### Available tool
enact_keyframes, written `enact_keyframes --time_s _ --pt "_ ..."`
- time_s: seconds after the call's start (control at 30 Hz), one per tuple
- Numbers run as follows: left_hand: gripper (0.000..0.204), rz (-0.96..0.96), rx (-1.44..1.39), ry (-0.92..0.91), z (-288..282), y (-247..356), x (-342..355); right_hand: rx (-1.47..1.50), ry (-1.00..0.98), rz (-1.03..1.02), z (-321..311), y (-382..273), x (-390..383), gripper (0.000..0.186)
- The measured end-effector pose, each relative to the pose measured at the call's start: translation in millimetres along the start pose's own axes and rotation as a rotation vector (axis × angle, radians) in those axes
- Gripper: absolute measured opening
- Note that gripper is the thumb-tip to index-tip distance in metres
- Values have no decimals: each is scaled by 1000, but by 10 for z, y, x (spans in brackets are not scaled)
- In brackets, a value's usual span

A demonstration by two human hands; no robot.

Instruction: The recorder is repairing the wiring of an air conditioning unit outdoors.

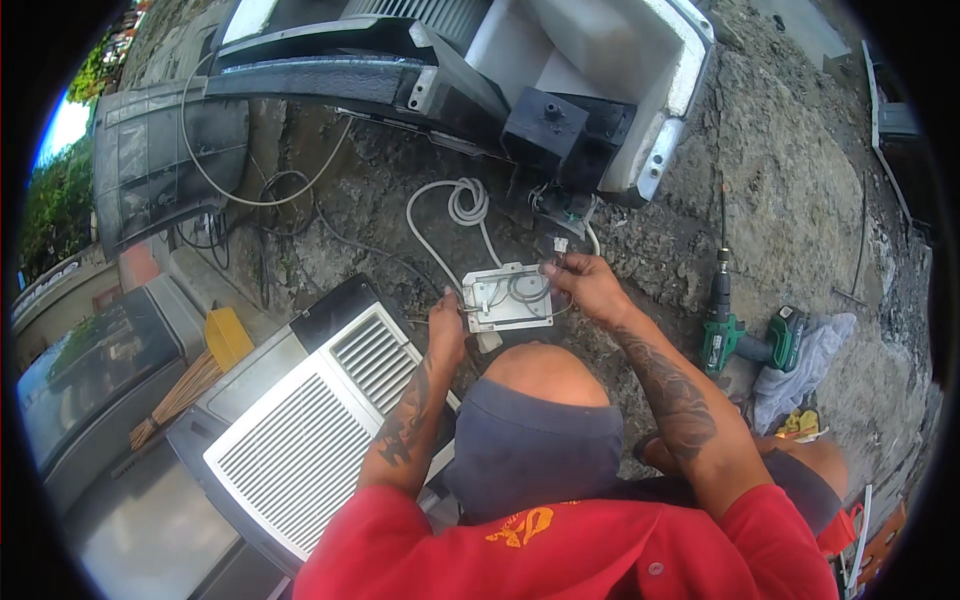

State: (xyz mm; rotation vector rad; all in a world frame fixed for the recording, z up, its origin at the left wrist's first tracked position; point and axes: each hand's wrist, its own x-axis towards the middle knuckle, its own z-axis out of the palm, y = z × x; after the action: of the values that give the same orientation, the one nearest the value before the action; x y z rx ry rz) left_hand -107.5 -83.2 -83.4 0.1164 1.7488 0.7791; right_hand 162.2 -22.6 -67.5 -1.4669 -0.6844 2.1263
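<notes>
One left hand [447, 320] at the left rim of a shallow white box [515, 324], in a seemingly clamped grip, likely to keep it from shifting. Right hand [588, 288] by the box's far right corner, in a thumb-and-finger pinch on a small pale connector [560, 245], held clear of the box, probably for a better view. Hands apart, box between. Open face of box turned upward, presumably for reach to the thin wires [530, 299] inside; down on the ground [780, 200] or propped on something, cannot tell. Near side of box: knee [545, 375], maybe a handy brace; touching or not, cannot tell. Just beyond box: loosely looped white cord [467, 207], slack enough, by the look, not to tug. Farther beyond box: big air-conditioner housing [660, 60], opened up, likely for access. Left and nearer than box: white louvred panel [300, 450], face up, perhaps to spare the slats. Well right of box: green drill [720, 338], on its side, probably for easy reach, battery end against crumpled grey cloth [828, 350], maybe as padding from grit.
</notes>
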Motion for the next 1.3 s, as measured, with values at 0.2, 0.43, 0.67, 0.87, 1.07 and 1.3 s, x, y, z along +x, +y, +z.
enact_keyframes --time_s 0.2,0.43,0.67,0.87,1.07,1.3 --pt "43 -92 575 89 -128 297 -64 -56 -16 -20 -113 78 -130 22" --pt "22 687 1148 -38 302 645 -534 -68 -14 -19 -71 -49 -58 21" --pt "41 822 882 -604 772 573 -410 -309 -33 -13 -127 -165 -4 25" --pt "20 825 705 -346 600 522 -396 -41 48 -7 -66 -212 -18 21" --pt "31 1020 1040 -417 795 -9 -778 -26 27 -15 -91 -104 -9 20" --pt "26 1082 990 -366 929 -252 -696 -12 3 -24 -158 -102 28 17"
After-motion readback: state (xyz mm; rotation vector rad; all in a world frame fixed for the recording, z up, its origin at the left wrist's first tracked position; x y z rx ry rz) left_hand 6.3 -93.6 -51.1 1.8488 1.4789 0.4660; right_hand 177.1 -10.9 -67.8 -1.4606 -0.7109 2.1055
